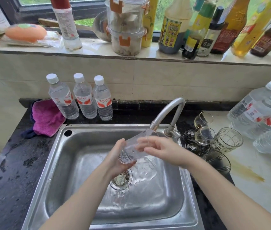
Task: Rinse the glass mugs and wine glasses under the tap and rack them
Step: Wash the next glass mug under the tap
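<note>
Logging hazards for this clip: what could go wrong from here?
1. The wet glass under the tap might slip from the left hand into the steel sink.
2. Setting it down right, the right hand could knock the crowded wine glasses and glass mug.

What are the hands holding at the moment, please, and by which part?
A clear glass mug, tilted under the tap. The left hand cups its base end; the right hand touches its side nearer the rim.
</note>
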Demonstrator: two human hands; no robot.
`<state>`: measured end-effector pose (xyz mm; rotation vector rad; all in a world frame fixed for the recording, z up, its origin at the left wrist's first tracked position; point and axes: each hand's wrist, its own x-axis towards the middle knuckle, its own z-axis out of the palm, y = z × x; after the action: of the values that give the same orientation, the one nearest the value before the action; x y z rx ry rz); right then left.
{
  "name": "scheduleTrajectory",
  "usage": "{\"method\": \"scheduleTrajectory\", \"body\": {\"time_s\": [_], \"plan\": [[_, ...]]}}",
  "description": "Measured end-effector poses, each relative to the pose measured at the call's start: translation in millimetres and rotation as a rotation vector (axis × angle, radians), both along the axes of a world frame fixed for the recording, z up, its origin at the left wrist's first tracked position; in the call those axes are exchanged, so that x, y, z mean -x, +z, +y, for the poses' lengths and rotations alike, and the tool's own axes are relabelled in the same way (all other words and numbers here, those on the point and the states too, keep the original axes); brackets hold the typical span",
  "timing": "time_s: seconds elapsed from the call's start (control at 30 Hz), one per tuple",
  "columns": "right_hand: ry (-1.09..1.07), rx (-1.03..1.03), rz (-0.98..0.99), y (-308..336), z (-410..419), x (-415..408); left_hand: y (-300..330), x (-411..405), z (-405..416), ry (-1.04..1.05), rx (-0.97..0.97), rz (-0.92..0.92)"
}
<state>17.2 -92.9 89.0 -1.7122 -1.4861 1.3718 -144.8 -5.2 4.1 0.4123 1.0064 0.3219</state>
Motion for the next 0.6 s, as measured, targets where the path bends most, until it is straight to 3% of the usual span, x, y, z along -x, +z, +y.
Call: {"method": "scheduleTrajectory", "body": {"time_s": [0.07, 0.2, 0.3, 0.4, 0.5, 0.57, 0.6], "plan": [[0.189, 0.126, -0.022, 6, 1, -15, -2, 8, 5, -0.107, 0.013, 0.057], [0.347, 0.042, -0.297, -21, 27, -3, 0, 11, -3, -0.194, 0.025, 0.063], [0.464, 0.086, -0.246, -51, 41, 11, 1, 20, -2, -0.205, 0.03, 0.073], [0.404, 0.33, 0.282, -53, 41, 15, 5, 34, -3, -0.268, -0.047, -0.042], [0.089, 0.472, 0.974, -47, 35, 28, 4, 35, -7, -0.117, -0.319, -0.005], [-0.047, 0.531, 1.158, -50, 35, 42, 4, 31, -4, -0.062, -0.371, 0.086], [-0.061, 0.509, 1.064, -54, 35, 47, 4, 30, 1, -0.082, -0.328, 0.138]]}}
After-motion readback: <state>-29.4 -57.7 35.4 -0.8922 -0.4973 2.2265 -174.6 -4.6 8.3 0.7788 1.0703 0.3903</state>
